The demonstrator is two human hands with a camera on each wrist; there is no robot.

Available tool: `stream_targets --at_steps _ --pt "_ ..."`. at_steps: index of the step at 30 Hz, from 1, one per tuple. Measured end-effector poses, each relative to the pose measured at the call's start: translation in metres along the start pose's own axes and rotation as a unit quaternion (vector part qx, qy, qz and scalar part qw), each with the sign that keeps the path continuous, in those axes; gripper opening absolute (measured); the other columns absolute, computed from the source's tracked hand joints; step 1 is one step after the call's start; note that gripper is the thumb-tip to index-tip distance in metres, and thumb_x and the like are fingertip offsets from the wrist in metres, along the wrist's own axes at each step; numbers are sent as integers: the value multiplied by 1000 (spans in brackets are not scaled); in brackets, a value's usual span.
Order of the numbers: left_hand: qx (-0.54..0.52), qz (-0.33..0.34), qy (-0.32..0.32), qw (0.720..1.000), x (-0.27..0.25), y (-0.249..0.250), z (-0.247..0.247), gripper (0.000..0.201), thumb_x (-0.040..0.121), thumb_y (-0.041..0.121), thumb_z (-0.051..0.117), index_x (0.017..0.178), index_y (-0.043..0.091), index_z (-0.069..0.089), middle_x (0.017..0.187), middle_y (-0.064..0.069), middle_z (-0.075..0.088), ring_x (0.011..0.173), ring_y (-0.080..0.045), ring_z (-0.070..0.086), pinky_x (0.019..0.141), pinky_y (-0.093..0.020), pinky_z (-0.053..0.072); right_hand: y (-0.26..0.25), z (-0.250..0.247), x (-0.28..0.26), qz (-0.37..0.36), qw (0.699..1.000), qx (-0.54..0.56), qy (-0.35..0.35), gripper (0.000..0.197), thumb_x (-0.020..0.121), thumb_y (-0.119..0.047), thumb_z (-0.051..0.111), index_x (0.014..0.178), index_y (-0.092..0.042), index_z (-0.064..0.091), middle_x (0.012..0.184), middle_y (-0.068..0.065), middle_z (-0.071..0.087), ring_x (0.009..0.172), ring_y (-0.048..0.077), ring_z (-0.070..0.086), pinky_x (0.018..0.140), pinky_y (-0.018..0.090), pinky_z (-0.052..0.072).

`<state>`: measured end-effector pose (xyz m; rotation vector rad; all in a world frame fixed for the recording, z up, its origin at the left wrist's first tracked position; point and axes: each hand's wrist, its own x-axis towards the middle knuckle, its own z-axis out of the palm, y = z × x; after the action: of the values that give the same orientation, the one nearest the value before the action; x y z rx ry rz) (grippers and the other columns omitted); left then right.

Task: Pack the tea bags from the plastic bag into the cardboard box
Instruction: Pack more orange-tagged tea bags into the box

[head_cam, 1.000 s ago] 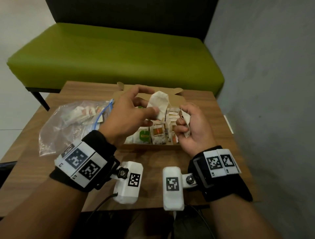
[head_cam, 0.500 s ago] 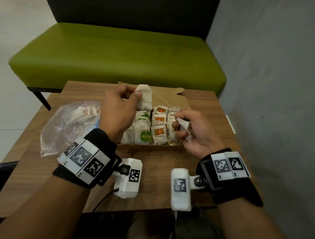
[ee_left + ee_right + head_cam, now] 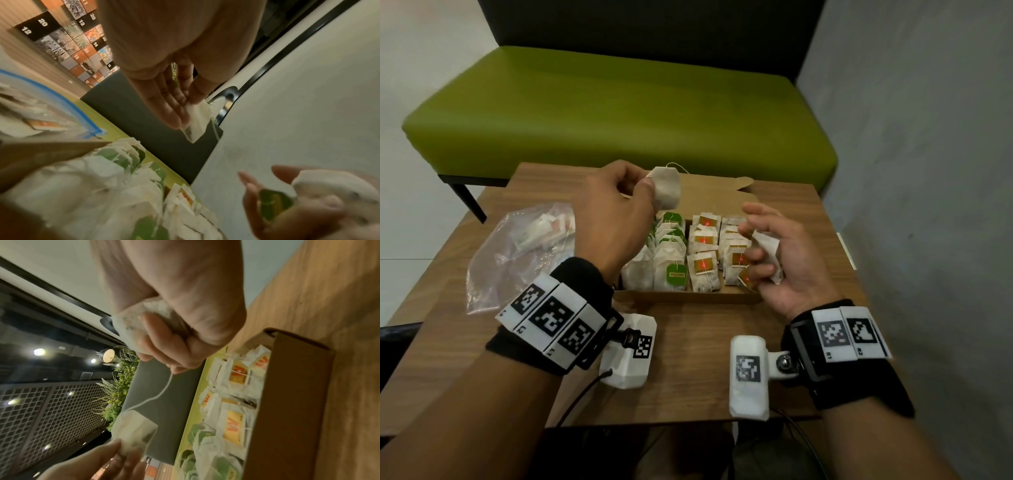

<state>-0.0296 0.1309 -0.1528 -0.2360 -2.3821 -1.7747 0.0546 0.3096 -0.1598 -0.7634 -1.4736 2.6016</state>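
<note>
Tea bags (image 3: 690, 255) stood in 3 rows inside the cardboard box (image 3: 688, 296) on the wooden table (image 3: 688, 359), green tags on the left, orange ones in the middle and right rows. Above the box's far side, the left hand (image 3: 616, 216) pinched 1 white tea bag (image 3: 667, 188), its string looping off the top. The right hand (image 3: 782, 260) curled its lower fingers round a second tea bag (image 3: 767, 245), upper fingers loose. Left of the box lay the plastic bag (image 3: 517, 253), more tea bags inside.
</note>
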Motion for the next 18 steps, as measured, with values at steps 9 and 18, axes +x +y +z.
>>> stream_targets --at_steps 9,18 --pt "-85 -44 20 995 5 2 -8 12 98 15 54 91 23 58 92 -1 65 76 -14 72 61 -28 57 3 -4 5 -31 999 -8 27 19 95 -5 49 100 -14 66 75 -4 52 42 3 32 32 14 23" --pt "13 75 -153 985 -14 16 10 9 96 16 59 90 21 63 86 0 69 76 -15 72 70 -45 60 12 18 -1 -134 975 -158 -76 26 99 -16 61 125 -11 66 82 -2 74 63 5 70 51 21 54"
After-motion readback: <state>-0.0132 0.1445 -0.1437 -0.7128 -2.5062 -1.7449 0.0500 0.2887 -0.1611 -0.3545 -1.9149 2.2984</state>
